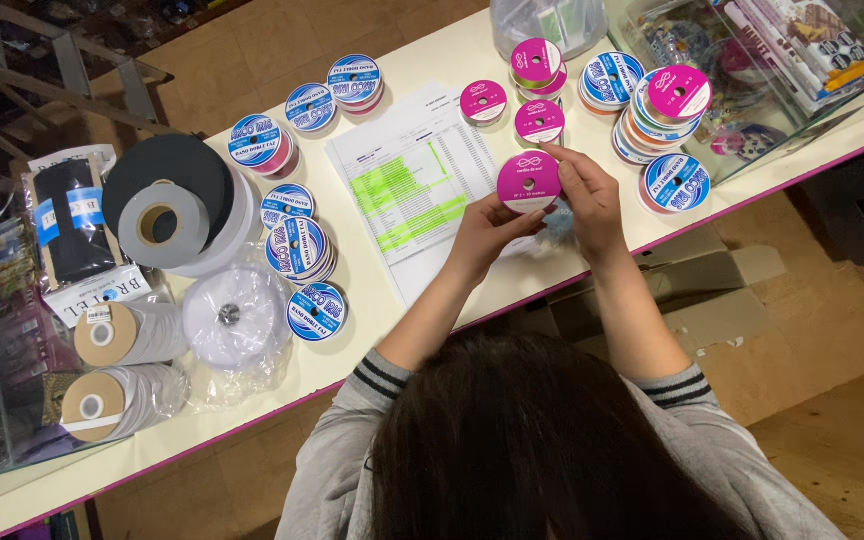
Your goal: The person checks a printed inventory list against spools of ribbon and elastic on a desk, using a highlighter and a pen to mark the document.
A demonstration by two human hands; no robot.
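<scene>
Both my hands hold one round ribbon spool with a magenta label (528, 180) above the white counter (452, 60). My left hand (487, 228) grips its lower left edge. My right hand (584, 195) pinches its right edge, fingers curled over the rim. Under the spool lies a printed sheet with green highlighted rows (414, 175). More magenta spools (539, 121) lie just beyond my hands. Stacks of blue-labelled spools (674, 182) sit to the right, close to my right hand.
Blue-labelled spools (297, 248) and large rolls of white, grey and black tape (167, 205) fill the left of the counter. A clear plastic box (752, 90) with packets stands at the back right. Cardboard (712, 290) lies on the floor below the counter edge.
</scene>
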